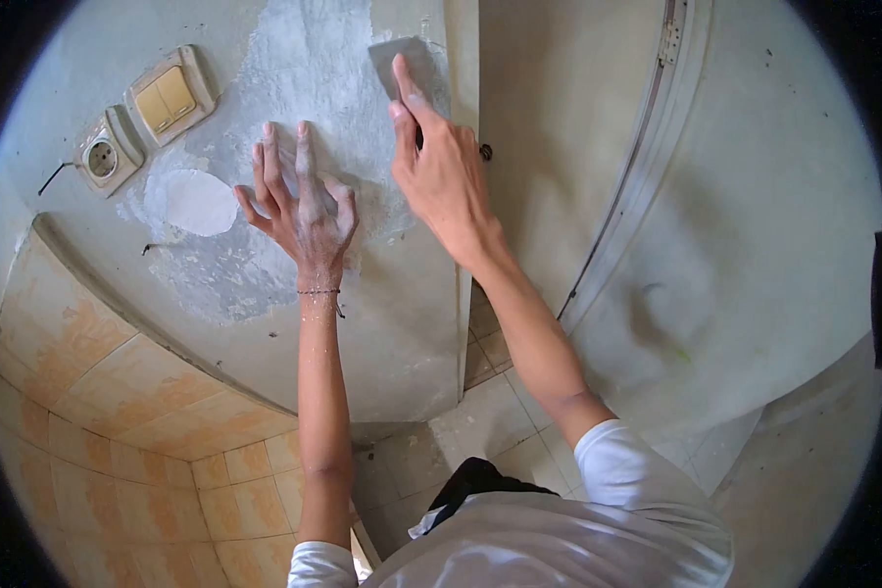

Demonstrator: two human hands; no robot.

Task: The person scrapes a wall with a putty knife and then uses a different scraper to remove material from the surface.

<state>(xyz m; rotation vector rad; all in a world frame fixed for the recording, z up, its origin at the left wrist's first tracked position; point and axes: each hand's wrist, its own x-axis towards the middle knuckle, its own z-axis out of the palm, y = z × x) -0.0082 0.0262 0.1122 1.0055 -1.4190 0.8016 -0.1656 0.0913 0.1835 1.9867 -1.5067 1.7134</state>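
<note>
My left hand [309, 211] lies against the wall [392, 343] with its fingers spread, dusted with pale powder and holding nothing. In my right hand [441, 171] is a flat grey scraper [390, 71], its blade against the upper wall near the corner edge. My index finger stretches along the blade, and the palm hides the handle. Around both hands the wall carries a rough patch of whitish-grey filler [304, 59]. A smooth white oval patch [201, 203] shows just left of my left hand.
A yellowed light switch [166, 99] and a round socket [101, 157] are mounted at the upper left. Orange-patterned tiles [88, 363] cover the lower left wall. To the right are a door frame [622, 186] and a pale door [755, 245]. Grey floor tiles [485, 416] show below.
</note>
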